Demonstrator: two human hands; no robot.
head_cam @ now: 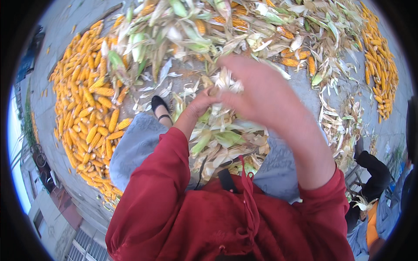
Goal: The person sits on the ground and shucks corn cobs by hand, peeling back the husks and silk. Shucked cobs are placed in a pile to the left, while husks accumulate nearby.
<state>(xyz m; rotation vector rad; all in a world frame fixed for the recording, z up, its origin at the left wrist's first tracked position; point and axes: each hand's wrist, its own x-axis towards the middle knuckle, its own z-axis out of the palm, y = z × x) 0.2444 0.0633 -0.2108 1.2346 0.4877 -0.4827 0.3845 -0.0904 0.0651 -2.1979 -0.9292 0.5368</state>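
My left hand (203,102) is closed around the end of a pale, dry corn husk (228,80); whether an ear is inside it is hidden. Over that husk hangs my right hand (251,88), blurred by motion, with thumb and fingers bent around its far side. The blur hides whether those fingers grip it. Beneath both hands, between my knees, lies a heap of loose green and tan husks (225,140). Ahead on the ground is a wide pile of corn in husks (183,36), with some yellow kernels showing through.
To the left spreads a large pile of husked yellow corn ears (91,130). Another pile of bare ears (380,68) lies at the far right. Loose ears (290,62) rest near the husk pile. At the lower right, another person (375,202) sits close by, holding husks.
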